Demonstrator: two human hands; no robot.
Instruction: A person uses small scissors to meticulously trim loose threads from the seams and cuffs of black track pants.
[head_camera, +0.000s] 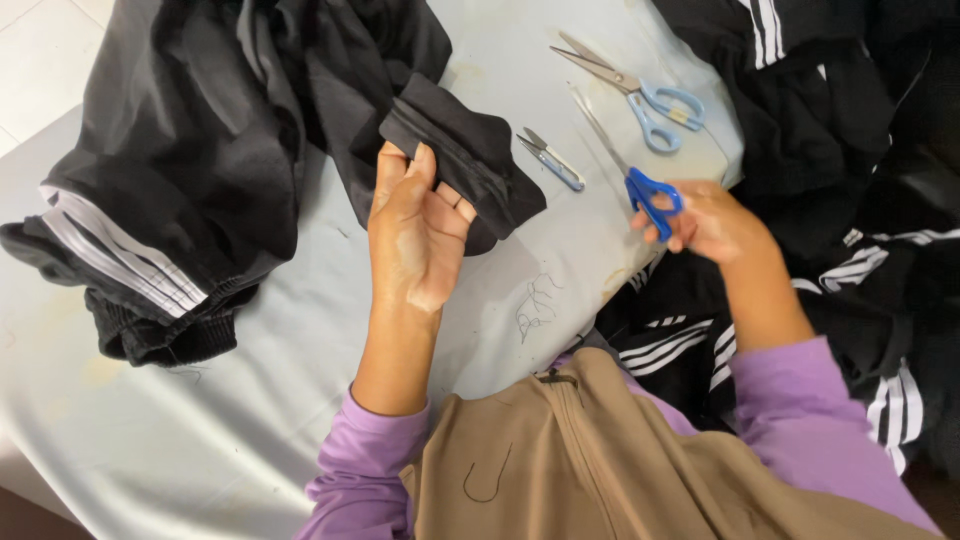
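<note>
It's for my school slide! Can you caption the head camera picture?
Left hand pinches black fabric while right hand holds blue-handled scissors over a grey table.

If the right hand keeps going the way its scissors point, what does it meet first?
The right hand holds blue-handled scissors aimed up-left. Likely first in line are the light-blue scissors lying on the table, though depth is unclear.

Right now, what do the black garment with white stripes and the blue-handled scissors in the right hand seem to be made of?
The black garment with white stripes looks like thin matte synthetic fabric: it drapes in soft folds with a faint sheen. The blue-handled scissors in the right hand seem to have plastic loops and grey, probably steel, blades.
</note>
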